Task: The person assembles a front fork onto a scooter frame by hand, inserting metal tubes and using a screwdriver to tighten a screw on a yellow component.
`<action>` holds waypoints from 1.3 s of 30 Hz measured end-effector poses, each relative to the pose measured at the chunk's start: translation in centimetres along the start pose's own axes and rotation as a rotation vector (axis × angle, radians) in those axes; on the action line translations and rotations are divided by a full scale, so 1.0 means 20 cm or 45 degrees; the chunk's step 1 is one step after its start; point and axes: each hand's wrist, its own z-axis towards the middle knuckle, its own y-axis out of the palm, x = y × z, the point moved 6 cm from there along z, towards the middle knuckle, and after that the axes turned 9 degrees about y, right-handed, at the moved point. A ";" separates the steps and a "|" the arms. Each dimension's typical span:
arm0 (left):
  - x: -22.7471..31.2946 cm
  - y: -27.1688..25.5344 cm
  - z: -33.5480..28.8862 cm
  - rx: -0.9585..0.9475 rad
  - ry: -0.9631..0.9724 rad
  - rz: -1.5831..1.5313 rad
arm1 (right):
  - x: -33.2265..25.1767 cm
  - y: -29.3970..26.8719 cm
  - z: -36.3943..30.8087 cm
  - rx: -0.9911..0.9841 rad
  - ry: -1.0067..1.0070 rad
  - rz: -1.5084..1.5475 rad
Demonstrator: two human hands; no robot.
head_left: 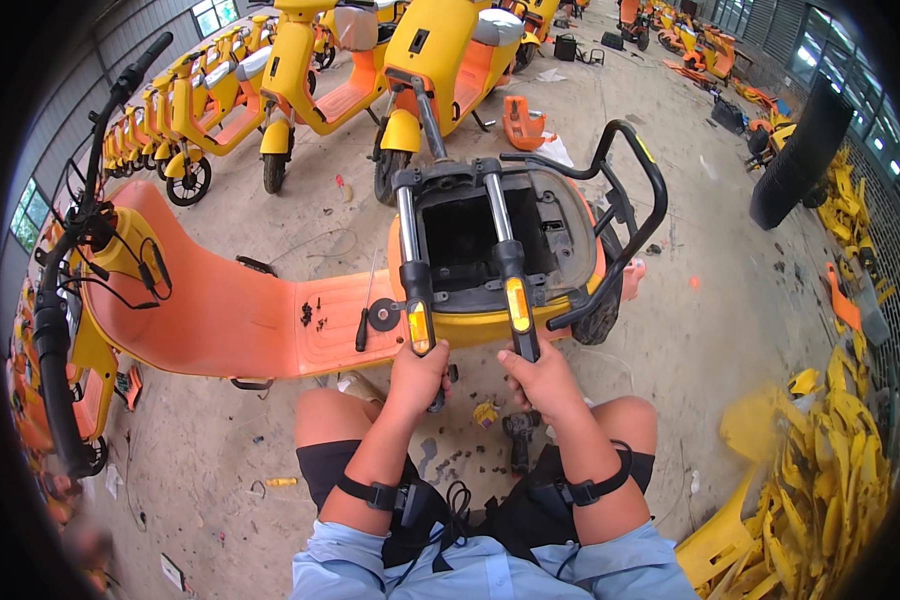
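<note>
Both my hands grip a scooter's front fork (503, 215), with chrome tubes, black lower legs, yellow reflectors and a steering stem pointing away from me. My left hand (420, 376) is closed round the end of the left leg. The right leg's end sits in my right hand (542, 380), thumb along it. Beneath the fork is the open black seat compartment (450, 235) of an orange and yellow scooter. On its orange footboard (320, 330) lie a screwdriver (362, 328), a black disc (383, 314) and several small screws (315, 312).
Handlebars (55, 300) with loose cables rise at the left; a black rear rack (630, 180) curves out at the right. Yellow scooters (320, 80) stand in rows beyond. A power drill (519, 440) is on the floor between my legs. Yellow panels (810, 480) are heaped at right.
</note>
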 end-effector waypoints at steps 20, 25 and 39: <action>-0.03 0.01 0.03 -0.184 -0.036 -0.321 | -0.01 0.01 0.01 0.073 -0.002 0.032; -0.03 0.00 0.05 -0.183 0.017 -0.261 | 0.00 0.00 0.01 0.068 -0.015 0.038; 0.02 0.11 0.10 -0.232 -0.012 -0.194 | -0.05 -0.09 -0.01 0.164 -0.028 0.063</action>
